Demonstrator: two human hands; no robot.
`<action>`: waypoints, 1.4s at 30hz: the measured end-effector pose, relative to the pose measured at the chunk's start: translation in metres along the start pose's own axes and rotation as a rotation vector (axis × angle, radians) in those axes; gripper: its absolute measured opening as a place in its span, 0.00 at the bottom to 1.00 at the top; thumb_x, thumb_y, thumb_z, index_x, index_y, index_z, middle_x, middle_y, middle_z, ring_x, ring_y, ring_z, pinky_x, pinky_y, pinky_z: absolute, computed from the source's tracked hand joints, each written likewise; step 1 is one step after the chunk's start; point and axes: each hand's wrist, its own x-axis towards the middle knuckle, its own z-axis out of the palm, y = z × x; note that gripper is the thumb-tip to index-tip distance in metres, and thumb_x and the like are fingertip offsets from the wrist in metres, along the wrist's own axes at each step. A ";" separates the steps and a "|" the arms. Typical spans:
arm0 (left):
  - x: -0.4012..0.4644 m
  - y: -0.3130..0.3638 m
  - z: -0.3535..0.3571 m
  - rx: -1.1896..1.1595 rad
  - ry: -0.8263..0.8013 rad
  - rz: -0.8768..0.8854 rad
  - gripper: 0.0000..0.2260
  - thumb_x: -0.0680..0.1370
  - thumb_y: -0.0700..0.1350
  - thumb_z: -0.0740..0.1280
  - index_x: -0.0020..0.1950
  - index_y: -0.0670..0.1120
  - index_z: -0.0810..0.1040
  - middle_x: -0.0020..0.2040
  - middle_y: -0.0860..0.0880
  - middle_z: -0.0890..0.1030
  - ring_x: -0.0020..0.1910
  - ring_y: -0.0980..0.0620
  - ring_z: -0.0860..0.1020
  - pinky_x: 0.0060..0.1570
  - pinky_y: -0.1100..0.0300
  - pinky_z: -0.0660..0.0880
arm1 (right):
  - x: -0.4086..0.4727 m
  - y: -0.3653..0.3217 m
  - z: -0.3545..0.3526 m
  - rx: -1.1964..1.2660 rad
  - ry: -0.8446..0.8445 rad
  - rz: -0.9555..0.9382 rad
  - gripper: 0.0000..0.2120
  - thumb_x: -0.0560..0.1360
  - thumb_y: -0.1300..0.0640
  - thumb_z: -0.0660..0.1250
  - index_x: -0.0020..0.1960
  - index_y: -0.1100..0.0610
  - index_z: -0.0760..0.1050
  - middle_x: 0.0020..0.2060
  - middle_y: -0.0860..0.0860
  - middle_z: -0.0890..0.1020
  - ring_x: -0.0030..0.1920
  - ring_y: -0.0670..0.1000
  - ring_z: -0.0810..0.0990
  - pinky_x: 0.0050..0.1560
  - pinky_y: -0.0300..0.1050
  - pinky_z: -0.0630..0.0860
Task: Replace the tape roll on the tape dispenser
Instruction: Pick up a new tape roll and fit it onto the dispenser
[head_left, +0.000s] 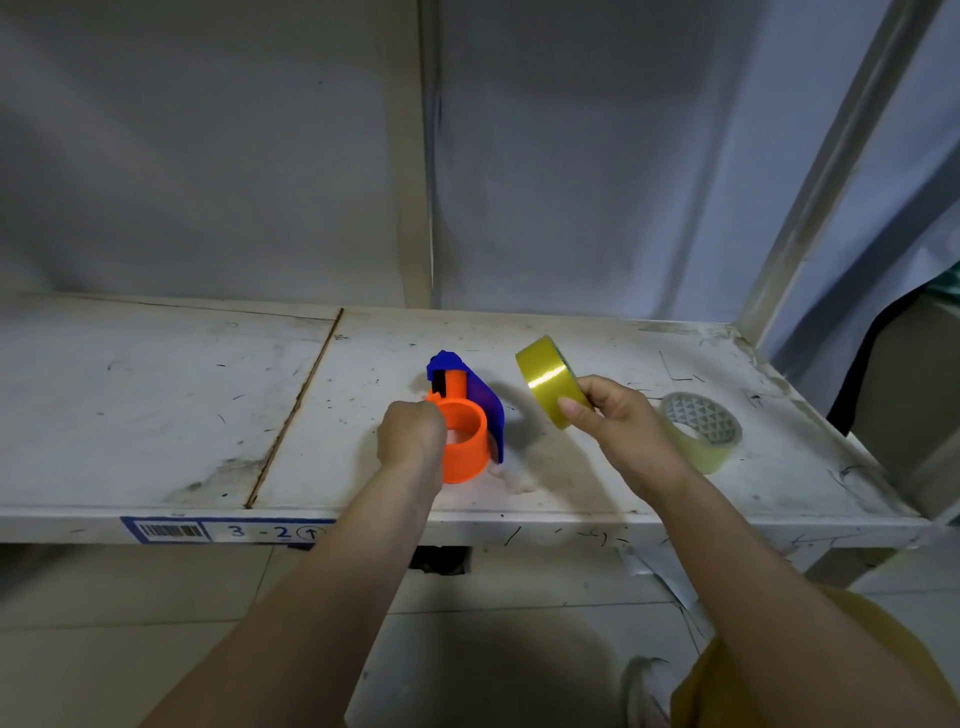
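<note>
the tape dispenser (470, 415) lies on its side near the middle of the worktop (156, 415), its orange hub facing up and bare, blue side plate behind it. judging by that empty hub, it is laid this way so a new roll can drop straight over it. the left hand (413, 434) rests against the hub's left side, fingers curled close around the orange ring, likely to keep it from sliding. the yellow tape roll (548, 379) is held in the air just right of the dispenser, tilted, its hole hidden from view. the right hand (610, 415) pinches its lower edge between thumb and fingers (571, 408). a clear tape roll (701, 431) lies flat on the worktop further right, apart from the work, probably the one taken off.
</note>
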 end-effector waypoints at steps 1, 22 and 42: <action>0.000 0.000 0.000 0.087 0.059 0.058 0.14 0.79 0.41 0.55 0.60 0.39 0.75 0.57 0.41 0.77 0.54 0.39 0.76 0.54 0.49 0.72 | 0.000 0.000 0.000 0.043 -0.028 -0.015 0.06 0.76 0.62 0.66 0.50 0.63 0.79 0.43 0.57 0.78 0.45 0.51 0.75 0.50 0.39 0.73; -0.032 0.028 -0.011 -0.009 -0.308 0.631 0.05 0.75 0.43 0.71 0.50 0.47 0.84 0.50 0.48 0.84 0.52 0.49 0.81 0.42 0.60 0.78 | -0.002 -0.007 0.012 0.264 -0.234 -0.035 0.07 0.72 0.59 0.68 0.47 0.60 0.81 0.43 0.56 0.81 0.46 0.52 0.78 0.55 0.46 0.75; -0.013 0.023 -0.018 0.319 0.020 0.601 0.10 0.79 0.39 0.56 0.50 0.40 0.77 0.48 0.44 0.79 0.43 0.49 0.74 0.39 0.58 0.70 | 0.003 -0.019 0.017 0.088 -0.194 -0.052 0.07 0.75 0.61 0.67 0.50 0.64 0.80 0.45 0.60 0.80 0.47 0.54 0.76 0.57 0.52 0.74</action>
